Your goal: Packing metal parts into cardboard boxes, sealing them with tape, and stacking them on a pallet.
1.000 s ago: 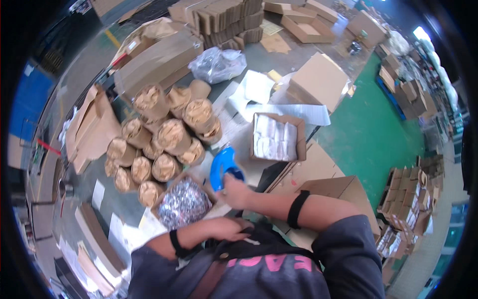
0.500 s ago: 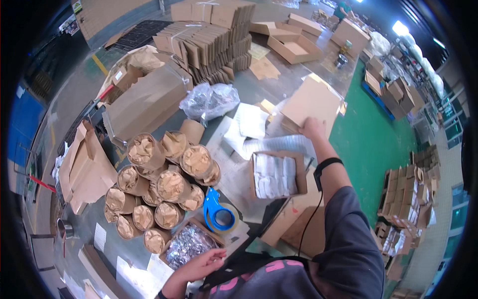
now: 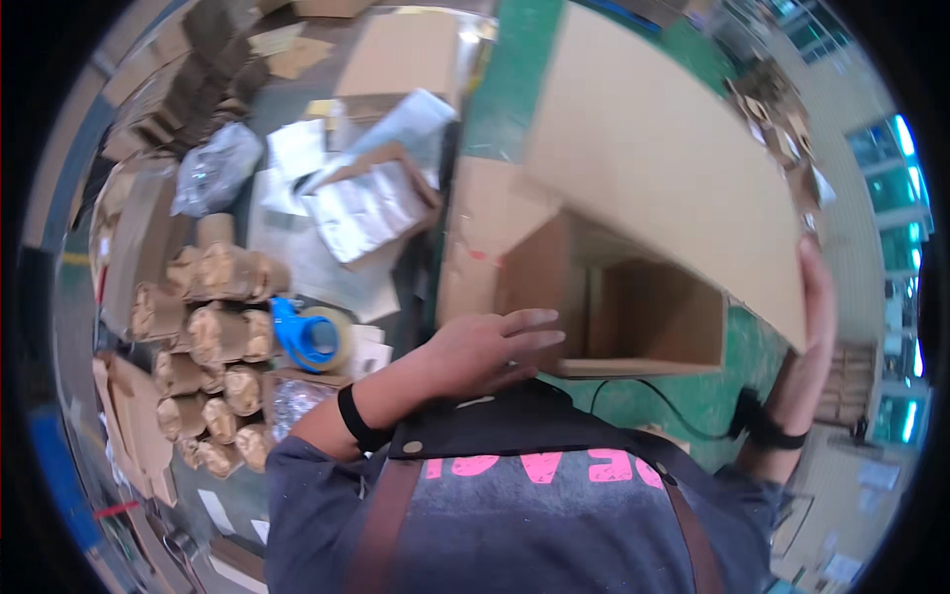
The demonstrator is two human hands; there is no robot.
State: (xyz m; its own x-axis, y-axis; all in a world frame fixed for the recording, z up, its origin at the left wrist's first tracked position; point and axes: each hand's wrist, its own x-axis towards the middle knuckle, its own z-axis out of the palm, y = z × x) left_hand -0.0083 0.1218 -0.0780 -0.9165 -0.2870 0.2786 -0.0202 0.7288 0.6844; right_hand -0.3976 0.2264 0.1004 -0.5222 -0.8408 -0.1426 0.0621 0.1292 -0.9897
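Observation:
My right hand (image 3: 817, 297) is closed on the edge of a large flat cardboard sheet (image 3: 663, 148), which slants over an open cardboard box (image 3: 529, 282). The sheet hides part of the box's opening; what shows of the inside is bare brown board. My left hand (image 3: 490, 348), fingers apart and holding nothing, hovers by the box's near left corner; whether it touches the box I cannot tell. On the table to the left sits a smaller carton (image 3: 421, 193) packed with white wrapped pieces (image 3: 361, 213).
A blue tape dispenser (image 3: 302, 335) lies left of my left arm, beside several paper-stuffed cardboard tubes (image 3: 220, 332). A box of silvery wrapped pieces (image 3: 297, 401) stands nearer me. Further back are a clear plastic bag (image 3: 220, 168) and stacked flat cartons (image 3: 188, 84).
My view has swung right. The right hand has brought a cardboard sheet from the pile on the table to above the open box. My left hand has moved from the silvery pieces to the box.

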